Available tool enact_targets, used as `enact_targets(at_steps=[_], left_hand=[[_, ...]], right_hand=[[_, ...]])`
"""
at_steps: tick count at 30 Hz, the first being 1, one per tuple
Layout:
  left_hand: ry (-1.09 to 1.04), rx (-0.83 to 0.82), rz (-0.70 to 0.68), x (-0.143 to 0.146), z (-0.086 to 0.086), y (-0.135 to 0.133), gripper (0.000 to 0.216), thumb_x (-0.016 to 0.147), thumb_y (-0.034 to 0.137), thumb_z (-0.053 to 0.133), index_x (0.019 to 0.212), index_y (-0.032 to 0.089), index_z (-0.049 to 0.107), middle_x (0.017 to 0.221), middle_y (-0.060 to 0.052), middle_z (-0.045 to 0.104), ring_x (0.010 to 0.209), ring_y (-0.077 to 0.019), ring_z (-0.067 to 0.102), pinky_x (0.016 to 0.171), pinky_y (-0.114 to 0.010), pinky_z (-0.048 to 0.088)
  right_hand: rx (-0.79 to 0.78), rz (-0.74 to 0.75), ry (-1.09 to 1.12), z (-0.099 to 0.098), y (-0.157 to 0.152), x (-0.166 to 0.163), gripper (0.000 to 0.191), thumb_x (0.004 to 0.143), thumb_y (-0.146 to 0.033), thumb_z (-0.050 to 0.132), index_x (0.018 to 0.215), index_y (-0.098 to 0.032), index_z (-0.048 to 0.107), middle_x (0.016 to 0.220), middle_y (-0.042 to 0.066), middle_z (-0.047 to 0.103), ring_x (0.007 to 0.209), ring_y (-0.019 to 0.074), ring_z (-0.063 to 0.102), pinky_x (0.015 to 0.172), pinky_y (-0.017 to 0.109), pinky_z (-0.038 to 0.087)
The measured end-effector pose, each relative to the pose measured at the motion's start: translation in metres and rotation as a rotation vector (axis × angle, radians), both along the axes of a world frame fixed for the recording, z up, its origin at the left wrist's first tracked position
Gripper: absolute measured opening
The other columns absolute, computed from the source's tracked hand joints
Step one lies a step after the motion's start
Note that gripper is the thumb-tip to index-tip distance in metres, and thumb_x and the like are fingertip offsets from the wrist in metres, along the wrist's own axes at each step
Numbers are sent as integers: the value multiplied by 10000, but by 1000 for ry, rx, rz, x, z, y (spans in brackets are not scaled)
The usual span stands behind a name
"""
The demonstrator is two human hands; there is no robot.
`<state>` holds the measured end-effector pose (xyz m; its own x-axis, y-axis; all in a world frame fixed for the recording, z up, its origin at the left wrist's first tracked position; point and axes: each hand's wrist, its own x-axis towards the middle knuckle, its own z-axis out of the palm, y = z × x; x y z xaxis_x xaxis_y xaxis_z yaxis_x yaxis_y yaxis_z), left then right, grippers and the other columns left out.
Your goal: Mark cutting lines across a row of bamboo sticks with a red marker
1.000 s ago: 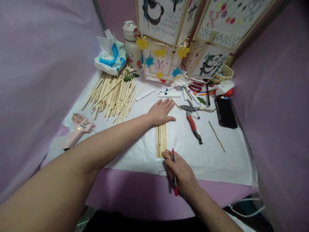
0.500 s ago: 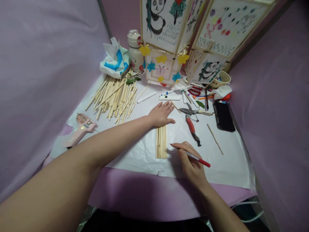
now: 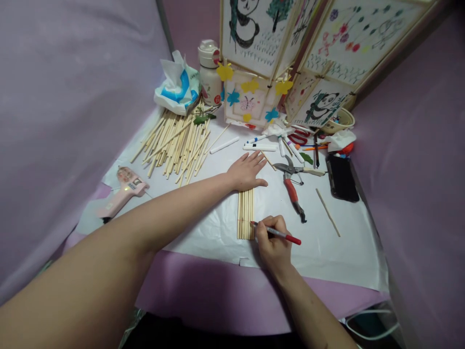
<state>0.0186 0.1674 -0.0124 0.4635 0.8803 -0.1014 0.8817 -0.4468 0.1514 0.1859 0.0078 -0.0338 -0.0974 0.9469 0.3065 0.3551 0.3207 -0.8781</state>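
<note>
Several short bamboo sticks (image 3: 245, 213) lie side by side in a flat row on the white sheet (image 3: 203, 228). My left hand (image 3: 247, 170) lies flat and open on the far end of the row, fingers spread. My right hand (image 3: 272, 242) is closed around a red pen (image 3: 278, 233), held in a writing grip. The pen's tip touches the right edge of the row near its close end.
A heap of long bamboo sticks (image 3: 178, 143) lies at the back left beside a pink glue gun (image 3: 121, 191). Red-handled pruning shears (image 3: 292, 186), markers (image 3: 261, 145), a loose stick (image 3: 328, 206) and a black phone (image 3: 341, 178) lie to the right. Painted panda screens (image 3: 276, 53) stand behind.
My right hand turned the red pen from lying along the hand into a writing grip, swung out right, then brought the tip to the stick row. The left hand stayed put.
</note>
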Motion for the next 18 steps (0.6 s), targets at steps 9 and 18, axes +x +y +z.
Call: enact_targets(at_steps=[9, 18], left_hand=[[-11, -1, 6, 0, -1, 0, 874, 951, 675, 439, 1602, 117, 268, 1690, -123, 151, 1581, -266, 45, 1270, -467, 86], [0, -8, 1, 0, 1, -1, 877, 960, 667, 439, 1603, 99, 259, 1689, -132, 149, 1579, -268, 73, 1270, -472, 89]], right_hand=[[51, 3, -102, -3, -1, 0, 192, 942, -248, 549, 791, -243, 431, 630, -45, 556, 511, 122, 523, 505, 269, 425], [42, 7, -123, -3, 0, -1, 192, 937, -245, 555, 790, -243, 432, 628, -48, 564, 506, 121, 537, 496, 262, 426]])
